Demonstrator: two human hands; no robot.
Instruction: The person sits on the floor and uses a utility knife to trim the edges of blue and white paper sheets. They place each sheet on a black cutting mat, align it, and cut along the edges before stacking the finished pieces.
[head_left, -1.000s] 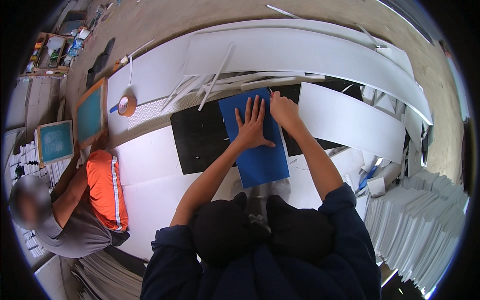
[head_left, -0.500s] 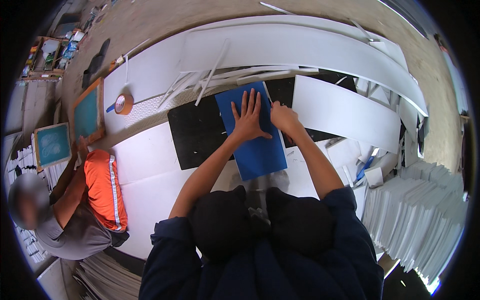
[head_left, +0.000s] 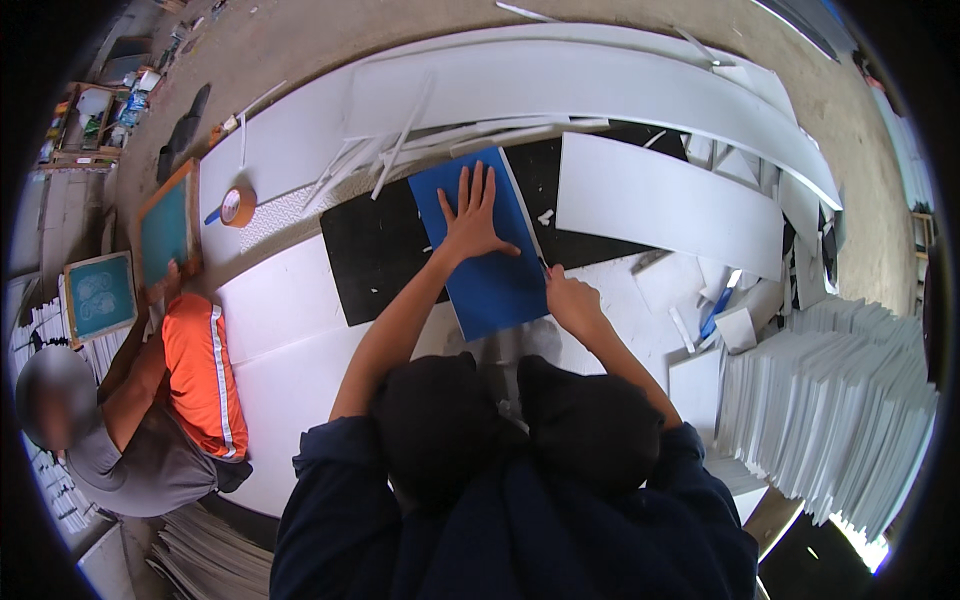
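A blue rectangular board (head_left: 490, 290) lies across a flat black mat (head_left: 372, 262), its near end reaching past the mat's edge toward the person in the dark navy top (head_left: 500, 540). The person's left hand (head_left: 470, 228) presses flat on the board's far half, fingers spread wide and thumb angled to the right. The right hand (head_left: 574, 300), curled into a fist around a slim, dark-tipped tool (head_left: 546, 266) that is mostly hidden, sits at the board's right edge near its close end. A narrow white margin (head_left: 521, 203) runs along that same edge, and small white scraps (head_left: 545, 217) dot the mat just to the right.

A broad white panel (head_left: 670, 205) overlaps the mat's right side; long white boards (head_left: 580, 85) curve across the far side. Farther right, a blue-handled tool (head_left: 713, 318) rests among white offcuts (head_left: 738, 328), near a tall stack of white sheets (head_left: 830, 400). To the left, a roll of brown tape (head_left: 247, 206) sits beyond a co-worker in a grey shirt (head_left: 150, 475) and orange legwear (head_left: 198, 370), whose hand touches the larger of two wood-framed teal screens (head_left: 165, 235).
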